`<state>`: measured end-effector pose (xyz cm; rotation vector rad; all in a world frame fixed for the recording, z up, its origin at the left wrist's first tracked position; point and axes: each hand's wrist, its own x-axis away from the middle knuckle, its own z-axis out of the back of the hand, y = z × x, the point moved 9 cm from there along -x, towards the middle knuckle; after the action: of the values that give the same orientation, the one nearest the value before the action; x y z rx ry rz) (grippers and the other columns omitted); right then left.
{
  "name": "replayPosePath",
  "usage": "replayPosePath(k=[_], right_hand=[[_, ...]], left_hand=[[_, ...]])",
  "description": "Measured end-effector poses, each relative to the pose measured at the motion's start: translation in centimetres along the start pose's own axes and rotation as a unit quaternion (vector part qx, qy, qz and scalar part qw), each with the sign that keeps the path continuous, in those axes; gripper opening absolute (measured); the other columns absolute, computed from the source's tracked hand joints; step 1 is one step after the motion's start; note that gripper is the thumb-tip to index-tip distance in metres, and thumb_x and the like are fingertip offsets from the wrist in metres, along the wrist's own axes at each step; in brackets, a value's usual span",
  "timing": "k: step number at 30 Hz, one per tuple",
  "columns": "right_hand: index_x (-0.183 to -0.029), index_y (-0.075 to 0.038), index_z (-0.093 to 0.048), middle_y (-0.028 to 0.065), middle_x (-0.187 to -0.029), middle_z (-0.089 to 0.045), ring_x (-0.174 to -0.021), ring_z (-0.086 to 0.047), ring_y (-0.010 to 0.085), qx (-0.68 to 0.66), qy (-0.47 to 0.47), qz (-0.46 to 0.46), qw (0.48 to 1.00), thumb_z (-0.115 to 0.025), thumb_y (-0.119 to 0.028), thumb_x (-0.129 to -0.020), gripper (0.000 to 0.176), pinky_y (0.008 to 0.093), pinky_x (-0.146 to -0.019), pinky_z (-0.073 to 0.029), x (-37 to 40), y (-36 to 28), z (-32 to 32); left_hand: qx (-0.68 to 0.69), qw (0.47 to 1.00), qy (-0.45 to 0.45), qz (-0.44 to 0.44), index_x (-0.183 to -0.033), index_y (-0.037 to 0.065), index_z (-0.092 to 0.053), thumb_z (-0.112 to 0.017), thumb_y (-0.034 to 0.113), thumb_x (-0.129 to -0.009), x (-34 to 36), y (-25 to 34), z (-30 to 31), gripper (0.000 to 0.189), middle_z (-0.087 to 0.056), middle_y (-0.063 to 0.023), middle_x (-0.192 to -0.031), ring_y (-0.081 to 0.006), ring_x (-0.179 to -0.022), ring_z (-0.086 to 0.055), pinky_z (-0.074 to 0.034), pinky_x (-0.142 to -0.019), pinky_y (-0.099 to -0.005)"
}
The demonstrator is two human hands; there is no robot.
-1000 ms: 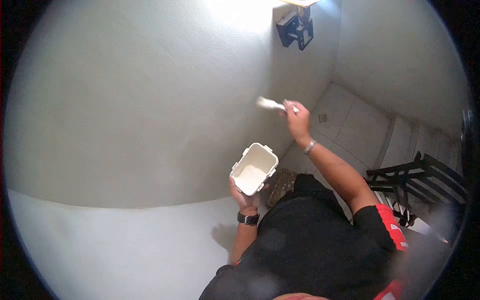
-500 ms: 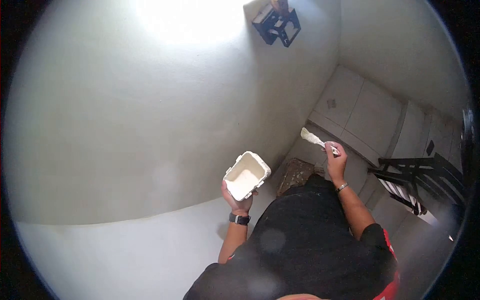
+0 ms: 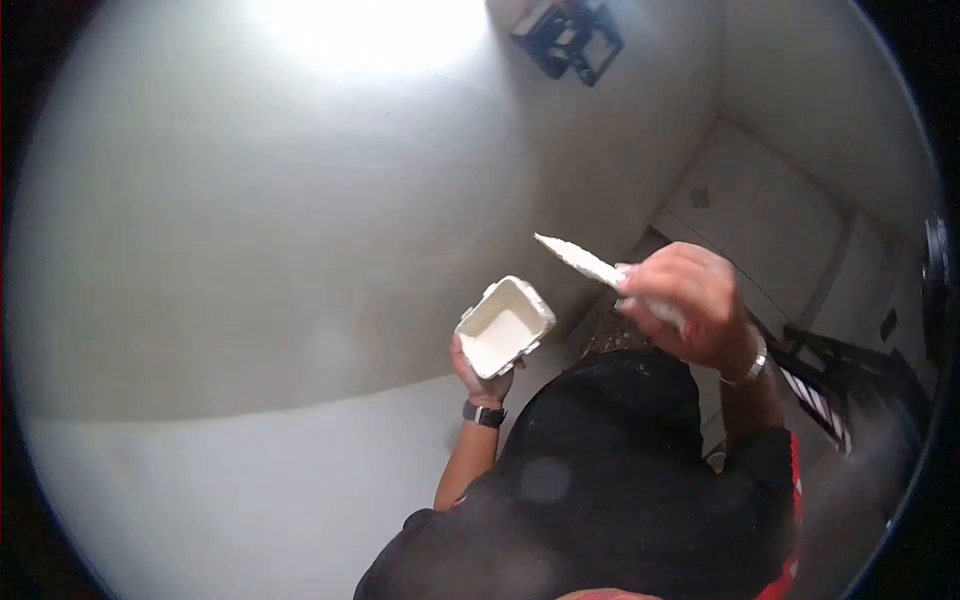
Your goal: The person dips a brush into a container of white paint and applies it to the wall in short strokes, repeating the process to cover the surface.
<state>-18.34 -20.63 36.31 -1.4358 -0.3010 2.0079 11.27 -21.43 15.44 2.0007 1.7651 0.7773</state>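
Observation:
My left hand (image 3: pixel 484 380) is wrapped round the lower end of a small rectangular paint container (image 3: pixel 541 306), tilted so its inside faces me. Pale cream paint coats its walls, and whiter paint lies at the bottom. In my right hand (image 3: pixel 690 295) is a paintbrush (image 3: pixel 580 262), gripped by its handle and covered in whitish paint. The bristles point up and left, above the container and apart from it. Some of the right hand is blurred by motion.
A curved-looking pale wall (image 3: pixel 300 240) fills the left, with a whiter band (image 3: pixel 230 490) below. A dark bracket-like fixture (image 3: pixel 570 40) is at the top. Tiled floor (image 3: pixel 765 200) and a dark slatted furniture piece (image 3: pixel 830 360) lie right. A speckled surface (image 3: pixel 612 333) shows behind my clothing.
My right hand has risen toward the camera, and the brush has swung left, nearer the container. The container sits slightly higher in view. The whole view has shifted a little.

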Motion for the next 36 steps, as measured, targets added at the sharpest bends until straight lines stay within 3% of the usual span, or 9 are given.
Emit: replayPosePath(k=[1,3,4,7,11,25,31,34,36], right_hand=[[-0.089,-0.004,-0.061,0.0081,-0.072,-0.06,-0.063,-0.06,0.0216,0.045,-0.05,0.075,0.995,-0.068,-0.013,-0.076,0.017,0.0315,-0.058,-0.047,-2.2,-3.2,-0.4],[-0.085,-0.003,-0.061,0.0096,-0.071,-0.059,-0.063,-0.059,0.0223,0.138,-0.188,0.057,0.971,-0.072,-0.011,-0.069,0.021,0.0321,-0.054,-0.045,-5.5,-6.6,-1.2],[-0.082,-0.003,-0.061,0.01,-0.07,-0.058,-0.061,-0.057,0.0223,0.172,-0.246,0.056,0.952,-0.072,-0.01,-0.066,0.021,0.0321,-0.052,-0.043,-7.2,-7.8,-1.4],[-0.081,-0.003,-0.061,0.0092,-0.069,-0.057,-0.061,-0.057,0.0214,0.242,-0.328,0.059,0.911,-0.071,-0.011,-0.067,0.02,0.0316,-0.052,-0.043,-8.7,-10.0,-3.4],[-0.08,-0.003,-0.06,0.0081,-0.068,-0.056,-0.06,-0.056,0.0203,0.259,-0.351,0.077,0.897,-0.07,-0.012,-0.068,0.018,0.031,-0.051,-0.042,-9.5,-10.9,-5.3],[-0.075,-0.003,-0.059,0.0043,-0.063,-0.052,-0.056,-0.052,0.0163,0.286,-0.341,0.106,0.889,-0.065,-0.014,-0.071,0.013,0.0288,-0.049,-0.041,-13.5,-13.3,-9.6],[-0.074,-0.003,-0.059,0.0027,-0.061,-0.05,-0.054,-0.051,0.0146,0.275,-0.338,0.12,0.892,-0.063,-0.015,-0.073,0.012,0.0278,-0.048,-0.04,-14.1,-12.8,-11.9],[-0.073,-0.003,-0.059,0.0019,-0.06,-0.049,-0.054,-0.05,0.0137,0.236,-0.312,0.171,0.904,-0.062,-0.015,-0.074,0.013,0.0274,-0.048,-0.039,-14.1,-12.6,-13.6],[-0.086,-0.003,-0.06,0.0046,-0.071,-0.057,-0.063,-0.056,0.0164,0.171,-0.311,0.21,0.911,-0.064,-0.022,-0.079,0.02,0.028,-0.056,-0.045,-12.7,-11.5,-14.6]], left_hand=[[-0.001,1.0,0.014,-0.001,-0.13,0.009,-0.047,-0.037,0.045,-0.094,-0.1,0.2,0.2,0.052,-0.056,-0.0116,-0.123,-0.0286,-0.109,-0.056,-0.047,-0.091,-0.0449],[-0.03,0.992,0.126,-0.001,-0.133,0.01,-0.041,-0.037,0.06,-0.088,0.5,0.0,1.7,0.067,-0.057,-0.0151,-0.121,-0.0351,-0.09,-0.065,-0.054,-0.044,-0.0442],[-0.032,0.99,0.139,-0.006,-0.133,0.01,-0.041,-0.037,0.06,-0.088,0.7,0.4,2.5,0.067,-0.057,-0.0151,-0.121,-0.0351,-0.09,-0.065,-0.054,-0.044,-0.0442],[-0.031,0.987,0.159,-0.003,-0.133,0.01,-0.041,-0.037,0.059,-0.089,0.7,0.2,4.2,0.066,-0.056,-0.015,-0.122,-0.0347,-0.092,-0.064,-0.053,-0.049,-0.0443],[-0.025,0.986,0.166,-0.009,-0.134,0.009,-0.041,-0.037,0.057,-0.089,0.8,1.0,5.4,0.066,-0.056,-0.015,-0.123,-0.0342,-0.095,-0.062,-0.052,-0.056,-0.0444],[-0.025,0.984,0.177,-0.004,-0.135,0.006,-0.039,-0.036,0.052,-0.092,1.2,2.2,7.0,0.063,-0.054,-0.0148,-0.127,-0.0323,-0.107,-0.057,-0.047,-0.079,-0.0449],[-0.012,0.989,0.146,0.004,-0.136,0.005,-0.039,-0.036,0.05,-0.093,0.1,2.4,7.3,0.062,-0.053,-0.0147,-0.128,-0.0315,-0.112,-0.055,-0.045,-0.09,-0.0451],[-0.008,0.993,0.118,-0.009,-0.136,0.005,-0.039,-0.036,0.049,-0.093,-0.6,3.3,8.7,0.062,-0.053,-0.0147,-0.129,-0.0311,-0.115,-0.054,-0.044,-0.095,-0.0452],[-0.001,0.996,0.084,-0.018,-0.137,0.004,-0.038,-0.036,0.048,-0.094,-0.3,5.0,6.4,0.061,-0.052,-0.0147,-0.129,-0.0309,-0.116,-0.053,-0.044,-0.098,-0.0453]])
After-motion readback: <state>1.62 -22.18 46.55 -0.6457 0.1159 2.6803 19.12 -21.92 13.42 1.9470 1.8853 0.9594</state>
